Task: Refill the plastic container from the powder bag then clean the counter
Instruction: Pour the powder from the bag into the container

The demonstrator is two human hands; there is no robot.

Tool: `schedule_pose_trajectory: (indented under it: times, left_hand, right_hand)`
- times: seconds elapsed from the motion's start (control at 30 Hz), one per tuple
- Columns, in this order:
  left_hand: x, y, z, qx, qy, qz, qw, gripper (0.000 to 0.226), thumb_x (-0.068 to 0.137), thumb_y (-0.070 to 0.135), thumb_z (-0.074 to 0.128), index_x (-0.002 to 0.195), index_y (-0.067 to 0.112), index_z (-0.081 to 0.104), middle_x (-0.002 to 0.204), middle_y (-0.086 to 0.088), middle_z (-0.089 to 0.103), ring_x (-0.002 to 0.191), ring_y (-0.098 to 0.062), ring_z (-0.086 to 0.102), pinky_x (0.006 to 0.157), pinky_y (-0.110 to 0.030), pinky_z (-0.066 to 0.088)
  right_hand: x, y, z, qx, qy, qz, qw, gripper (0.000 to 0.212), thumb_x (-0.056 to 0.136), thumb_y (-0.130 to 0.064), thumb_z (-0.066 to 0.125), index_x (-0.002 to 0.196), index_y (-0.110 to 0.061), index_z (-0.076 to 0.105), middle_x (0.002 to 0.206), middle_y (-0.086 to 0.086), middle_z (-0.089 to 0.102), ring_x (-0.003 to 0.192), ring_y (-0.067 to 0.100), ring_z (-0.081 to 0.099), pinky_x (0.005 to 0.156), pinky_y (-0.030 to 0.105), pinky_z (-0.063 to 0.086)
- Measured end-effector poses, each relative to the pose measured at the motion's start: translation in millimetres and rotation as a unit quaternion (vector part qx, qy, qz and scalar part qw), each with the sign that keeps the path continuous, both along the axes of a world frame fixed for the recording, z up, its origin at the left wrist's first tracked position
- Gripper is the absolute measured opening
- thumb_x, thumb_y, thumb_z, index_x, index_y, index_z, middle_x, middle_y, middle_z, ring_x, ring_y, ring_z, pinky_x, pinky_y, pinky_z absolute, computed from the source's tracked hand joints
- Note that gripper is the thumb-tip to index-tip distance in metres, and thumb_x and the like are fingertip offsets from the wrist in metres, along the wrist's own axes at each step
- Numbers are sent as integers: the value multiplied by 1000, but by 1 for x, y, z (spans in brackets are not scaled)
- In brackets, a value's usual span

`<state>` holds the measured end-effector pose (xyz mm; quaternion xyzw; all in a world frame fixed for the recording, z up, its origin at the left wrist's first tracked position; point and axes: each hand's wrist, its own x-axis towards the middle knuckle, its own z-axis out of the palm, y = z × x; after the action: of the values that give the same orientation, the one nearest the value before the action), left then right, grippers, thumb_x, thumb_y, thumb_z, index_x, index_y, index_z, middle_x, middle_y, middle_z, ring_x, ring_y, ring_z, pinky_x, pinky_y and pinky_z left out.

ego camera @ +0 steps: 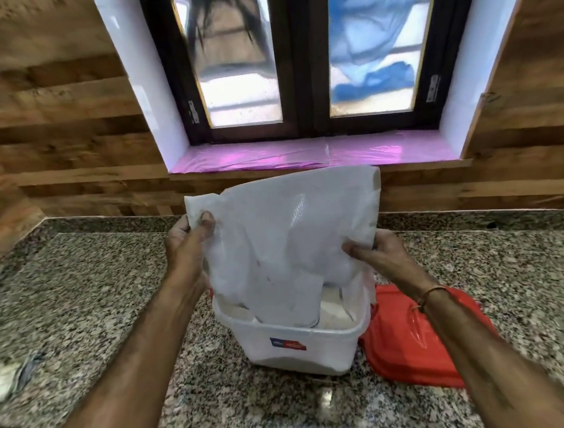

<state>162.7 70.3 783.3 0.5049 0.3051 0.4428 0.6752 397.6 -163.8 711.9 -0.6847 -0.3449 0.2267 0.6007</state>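
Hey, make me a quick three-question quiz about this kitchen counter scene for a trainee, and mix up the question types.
1. True or false: the left hand and right hand both grip the powder bag above the plastic container.
2. The red lid lies: A) on the container; B) on the counter, right of the container; C) on the windowsill.
3. Fill in: at the counter's far left lies a crumpled ___.
Key: 1 true; 2 B; 3 cloth.

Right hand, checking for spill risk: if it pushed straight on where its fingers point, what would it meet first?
The powder bag that the right hand pinches; past it, perhaps the left hand, depth unclear.
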Motion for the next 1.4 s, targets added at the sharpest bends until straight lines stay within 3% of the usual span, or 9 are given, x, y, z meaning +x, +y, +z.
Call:
schedule_pose_trajectory:
  times: [0.23, 0.37, 0.47, 0.7, 0.87, 1.03, 1.2, 1.33, 1.4]
  left_hand:
    - [11, 5, -1, -20, 2, 43, 999, 7, 96, 12, 69, 92, 17, 71, 82, 5, 73, 72, -11, 68, 66, -27, 60]
    - [13, 4, 0, -4, -16, 49, 999, 7, 96, 12, 70, 93, 19, 70, 79, 11, 75, 70, -5, 70, 68, -26, 61]
    - [7, 2, 1, 18, -15, 38, 999, 3, 97, 16, 69, 96, 19, 70, 85, 8, 77, 75, -7, 72, 70, -28, 61]
    - [-38, -15, -58, 89, 176, -109, 974, 38, 86, 25, 78, 120, 10, 69, 112, -8, 78, 106, -29, 75, 84, -46, 63]
    - [-33, -8, -50, 80, 127, -31, 988, 25, 90, 10, 75, 115, 11, 73, 106, -5, 80, 97, -22, 77, 75, -34, 64]
    - [-19, -3, -34, 85, 95, 23, 992, 20, 91, 20, 76, 108, 11, 71, 101, -6, 80, 90, -22, 76, 74, -39, 65]
    - [-19, -5, -45, 174, 222, 106, 954, 55, 84, 27, 83, 125, 18, 47, 102, 0, 68, 81, -13, 69, 64, -32, 57]
    - [-20, 8, -52, 152, 175, -12, 973, 21, 94, 18, 72, 115, 18, 69, 112, -4, 74, 99, -30, 73, 74, -41, 64]
    - [-22, 17, -56, 123, 162, -114, 973, 48, 91, 11, 73, 136, 24, 64, 140, 1, 61, 114, -20, 69, 84, -39, 63]
  right_hand:
    - [2, -9, 3, -16, -49, 4, 999, 30, 89, -43, 79, 106, -18, 79, 101, 4, 81, 97, 26, 78, 86, 52, 63]
    - [7, -7, -1, -70, -99, 11, 993, 38, 81, -16, 85, 118, -22, 78, 111, -5, 78, 102, 10, 73, 91, 39, 61]
    - [5, -4, -9, -114, -155, -58, 980, 23, 76, -22, 85, 98, -22, 82, 97, -4, 79, 90, 14, 73, 79, 42, 61]
    - [0, -1, -2, 31, -7, -28, 999, 14, 91, -10, 77, 103, -16, 78, 100, 0, 81, 99, 23, 76, 87, 37, 62]
    - [1, 2, -6, -140, -159, -82, 974, 16, 80, -26, 86, 95, -25, 80, 92, -5, 79, 91, 20, 74, 79, 39, 61]
    - [1, 12, -1, -10, 6, -53, 999, 16, 87, -14, 80, 103, -15, 79, 102, 7, 81, 101, 26, 76, 93, 53, 60]
    - [-2, 14, 3, 46, 36, -33, 998, 43, 85, -44, 78, 121, -22, 76, 110, 22, 77, 102, 41, 74, 84, 68, 56]
    - [-4, 19, 2, 40, 27, -84, 995, 25, 95, -27, 73, 121, -29, 76, 107, 10, 80, 102, 39, 75, 80, 66, 60]
    - [-6, 23, 4, 47, 34, -98, 994, 26, 97, -21, 71, 122, -26, 74, 111, 10, 79, 104, 35, 75, 82, 59, 62]
